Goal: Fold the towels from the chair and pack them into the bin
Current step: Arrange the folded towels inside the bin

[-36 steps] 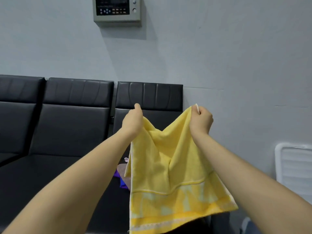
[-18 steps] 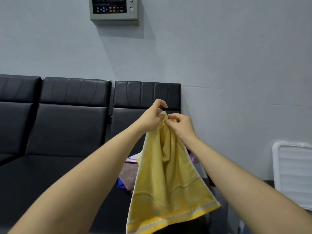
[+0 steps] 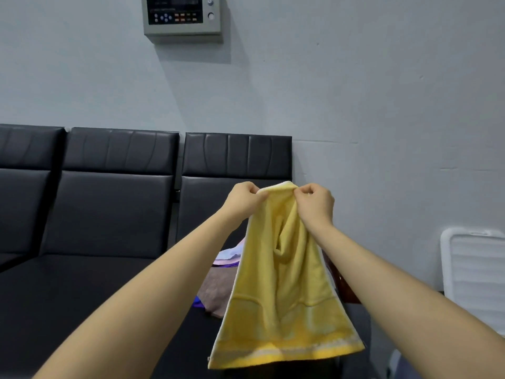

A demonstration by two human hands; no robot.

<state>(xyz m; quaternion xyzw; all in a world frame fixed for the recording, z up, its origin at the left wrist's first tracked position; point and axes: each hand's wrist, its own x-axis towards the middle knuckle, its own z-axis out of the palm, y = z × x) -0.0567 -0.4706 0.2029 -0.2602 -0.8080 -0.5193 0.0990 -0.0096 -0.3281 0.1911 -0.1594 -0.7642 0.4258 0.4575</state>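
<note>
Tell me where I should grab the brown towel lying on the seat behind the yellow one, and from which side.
Probably the brown towel is best pinched at its exposed left edge, coming from above and left. It lies crumpled on the black seat, and the hanging yellow towel hides its right part. Both the left hand and the right hand currently pinch the yellow towel's top edge.

No readable text, brand, number or sign anywhere. Wall control panel (image 3: 182, 15) at 12 o'clock shows dark display plus rows of blue, orange and red buttons; any markings too small and blurred to read.
</note>
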